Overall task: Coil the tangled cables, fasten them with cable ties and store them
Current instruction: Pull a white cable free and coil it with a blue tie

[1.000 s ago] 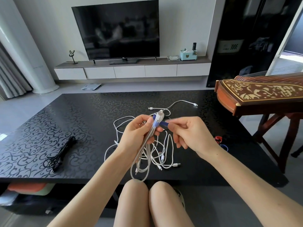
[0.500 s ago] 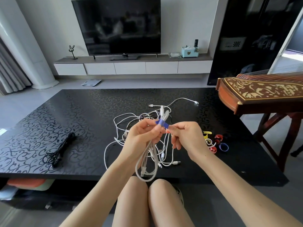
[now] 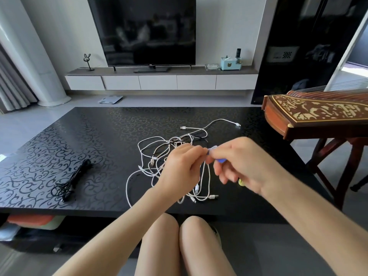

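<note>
A black table (image 3: pixel 95 136) with a pale scroll pattern filled the middle of a living room, with a dark television (image 3: pixel 143 30) on a low white cabinet behind it and a carved wooden zither (image 3: pixel 318 114) on a stand at the right. On the table lay a loose tangle of white cables (image 3: pixel 159 154), thin cords looping over each other with small plugs at the ends, two of them trailing toward the far right. A black cable bundle (image 3: pixel 73 179) lay well apart on the left side, already gathered into a long bunch.

Above the tangle the left hand (image 3: pixel 183 168) had its grip closed, fingers curled round the top of a coiled white cable (image 3: pixel 208 177) whose long narrow loops hung down to the table. The right hand (image 3: pixel 245 166), blurred, met it fingertip to fingertip, its grip pinching a blue cable tie (image 3: pixel 221 160) at the head of that coil. A yellow tie (image 3: pixel 241 182) showed just under the right hand.
</note>
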